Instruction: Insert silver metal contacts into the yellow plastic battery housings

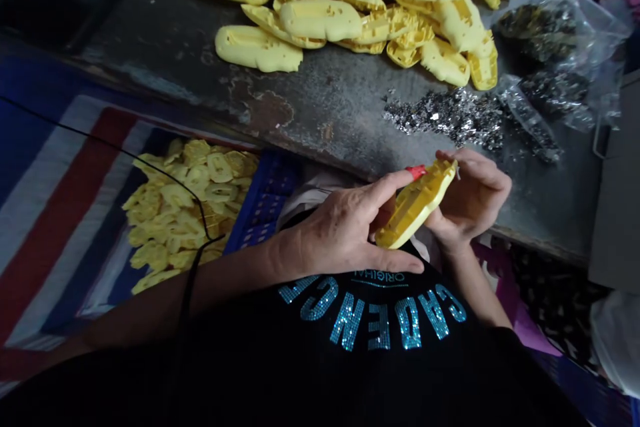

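Note:
My left hand [340,230] and my right hand [470,200] both grip a yellow moulded plastic piece [415,203], ribbed on the side facing me. It is tilted, with its lower end near my left thumb and its upper end in my right fingers. A small red tip [416,172] shows at my left forefinger, against the piece's upper edge. I cannot tell what it is. Just beyond my hands lies a heap of silver sequin-like bits [450,117] on the bench.
A heap of similar yellow pieces [320,20] lies at the bench's far side. Plastic bags of dark glittering bits [545,33] sit at the right. Below the bench edge, a blue crate [263,203] holds flat yellow pieces [185,207] on a striped sheet [65,213].

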A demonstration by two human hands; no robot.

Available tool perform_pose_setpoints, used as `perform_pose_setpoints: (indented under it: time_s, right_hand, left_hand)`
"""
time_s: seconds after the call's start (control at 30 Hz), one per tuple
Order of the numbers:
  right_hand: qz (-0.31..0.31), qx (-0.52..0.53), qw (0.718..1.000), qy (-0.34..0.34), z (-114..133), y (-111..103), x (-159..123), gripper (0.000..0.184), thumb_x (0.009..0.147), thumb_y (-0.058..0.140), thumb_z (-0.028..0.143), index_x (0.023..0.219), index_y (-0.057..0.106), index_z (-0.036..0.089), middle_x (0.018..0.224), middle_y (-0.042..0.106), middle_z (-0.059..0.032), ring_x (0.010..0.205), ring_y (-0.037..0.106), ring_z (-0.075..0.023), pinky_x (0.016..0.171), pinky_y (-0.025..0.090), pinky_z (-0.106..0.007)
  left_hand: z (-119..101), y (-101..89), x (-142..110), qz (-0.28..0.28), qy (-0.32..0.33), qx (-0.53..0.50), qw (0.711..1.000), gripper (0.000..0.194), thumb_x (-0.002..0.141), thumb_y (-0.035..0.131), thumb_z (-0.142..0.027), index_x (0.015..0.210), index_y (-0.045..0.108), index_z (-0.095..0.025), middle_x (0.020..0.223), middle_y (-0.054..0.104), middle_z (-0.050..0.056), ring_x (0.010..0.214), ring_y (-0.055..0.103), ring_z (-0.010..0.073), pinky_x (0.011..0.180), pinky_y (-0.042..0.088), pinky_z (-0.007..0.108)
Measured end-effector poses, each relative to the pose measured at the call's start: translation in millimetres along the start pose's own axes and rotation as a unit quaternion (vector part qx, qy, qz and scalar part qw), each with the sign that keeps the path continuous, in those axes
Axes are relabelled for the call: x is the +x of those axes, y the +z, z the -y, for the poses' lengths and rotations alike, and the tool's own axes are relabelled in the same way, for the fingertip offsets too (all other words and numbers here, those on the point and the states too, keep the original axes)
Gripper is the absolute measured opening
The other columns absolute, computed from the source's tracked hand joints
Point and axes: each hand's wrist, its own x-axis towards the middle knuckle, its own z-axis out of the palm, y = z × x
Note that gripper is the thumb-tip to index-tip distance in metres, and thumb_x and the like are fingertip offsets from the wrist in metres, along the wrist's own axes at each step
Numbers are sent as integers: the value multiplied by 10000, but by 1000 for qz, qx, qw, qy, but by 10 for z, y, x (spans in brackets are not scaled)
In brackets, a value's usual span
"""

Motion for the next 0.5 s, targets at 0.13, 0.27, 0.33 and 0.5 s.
perform_pose_setpoints:
  time_s: [0.13, 0.27, 0.33, 0.5]
  right_hand:
    - [-12, -71, 997, -37, -7, -57, -6, 473, 972, 626, 727, 1361, 525, 475, 1104, 636, -94, 1038, 718, -391, 930, 689, -711]
    - [2, -159, 987, -30, -21, -63, -3, 508, 1004, 521, 741, 1430, 413, 485, 1097, 615, -99, 1053, 722, -407, 909, 679, -738]
    - [-5, -130, 991, -41, -17, -30, 18, 496, 999, 574, 723, 1421, 456, 490, 1092, 610, -93, 1041, 713, -408, 893, 667, -734]
    - [47, 14, 998, -29, 79, 126, 202, 501, 934, 843, 404, 1391, 642, 446, 1199, 655, -84, 1057, 712, -358, 807, 648, -587]
  left_hand:
    - [44, 34, 25, -20, 75, 36, 996, 843, 889, 951, -568, 1557, 610, -183, 1209, 830, 109, 1018, 828, 258, 923, 687, 358]
    - [95, 82, 22, -72, 147, 142, 976, 633, 1021, 773, -659, 1412, 675, -171, 1059, 824, 77, 890, 828, 218, 768, 660, 295]
    - [109, 84, 22, -110, 171, 191, 960, 542, 1079, 698, -637, 1355, 687, -171, 965, 799, 47, 780, 802, 184, 668, 617, 265]
    - [241, -61, -90, -169, 124, 180, 961, 341, 1108, 676, -532, 1210, 709, -208, 917, 802, 23, 770, 791, 165, 666, 611, 249]
